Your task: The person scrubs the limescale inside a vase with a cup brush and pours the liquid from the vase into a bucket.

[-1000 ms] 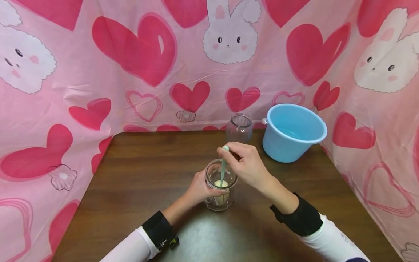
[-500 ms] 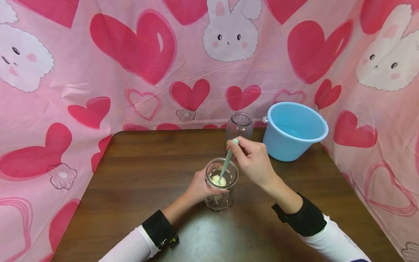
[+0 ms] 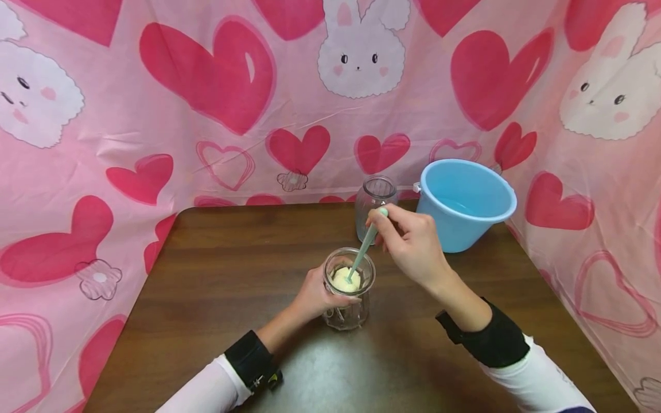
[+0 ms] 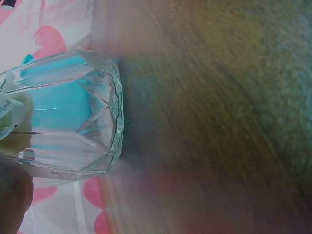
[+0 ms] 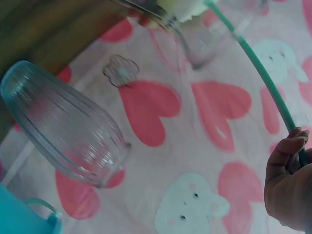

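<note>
Stirring step: left hand (image 3: 315, 298) grips jar (image 3: 349, 289) at table (image 3: 232, 258) centre; right hand (image 3: 413, 246) pinches stirrer (image 3: 361, 255), tip in pale mix. Next likely needs small circles, jar held steady.

There are two glass jars: one near (image 3: 349, 289) with cream stuff inside, one far (image 3: 375, 201). There is one blue bucket (image 3: 465, 203), one green stick (image 3: 364, 246), and two hands (image 3: 312, 298) (image 3: 413, 246).

A clear faceted glass jar (image 3: 349, 292) stands upright near the middle of the worktop (image 3: 217, 269), toward its near edge, holding a pale cream mass. A slim mint-green spoon (image 3: 364, 248) leans in it, handle tilted up to the right.
</note>
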The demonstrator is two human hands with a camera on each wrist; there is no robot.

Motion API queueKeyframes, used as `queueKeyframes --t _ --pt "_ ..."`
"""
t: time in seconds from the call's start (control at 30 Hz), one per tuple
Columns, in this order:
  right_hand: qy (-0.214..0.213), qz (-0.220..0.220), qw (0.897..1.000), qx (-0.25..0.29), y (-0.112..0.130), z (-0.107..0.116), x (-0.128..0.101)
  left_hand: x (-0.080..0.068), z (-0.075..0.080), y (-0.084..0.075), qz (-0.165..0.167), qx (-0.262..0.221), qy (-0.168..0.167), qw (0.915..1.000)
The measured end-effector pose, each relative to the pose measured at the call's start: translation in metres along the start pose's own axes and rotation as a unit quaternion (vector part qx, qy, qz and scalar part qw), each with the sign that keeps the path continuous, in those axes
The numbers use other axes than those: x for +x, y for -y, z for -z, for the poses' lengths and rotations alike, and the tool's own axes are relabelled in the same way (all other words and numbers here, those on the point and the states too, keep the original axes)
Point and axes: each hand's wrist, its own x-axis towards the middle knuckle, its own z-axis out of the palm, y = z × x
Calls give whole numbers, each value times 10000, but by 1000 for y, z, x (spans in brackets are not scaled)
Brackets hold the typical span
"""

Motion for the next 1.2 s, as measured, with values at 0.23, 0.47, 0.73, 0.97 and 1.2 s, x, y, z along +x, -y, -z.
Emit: queueKeyframes --t 0.23,0.47,0.73,0.97,1.2 --pt "473 125 9988 -56 -14 -19 -18 -2 0 0 87 136 10 9999" --pt "787 407 9959 -191 -15 -23 -25 -3 0 1 90 136 -51 9999" --pt "57 1285 9915 -180 0 5 -2 -1 1 1 70 158 -68 9998" --pt "88 1543 9878 -210 -9 -4 -9 -1 0 0 83 153 -83 9998" --pt "173 1746 9842 -219 -10 -9 -12 -1 0 -1 154 182 -75 9997"
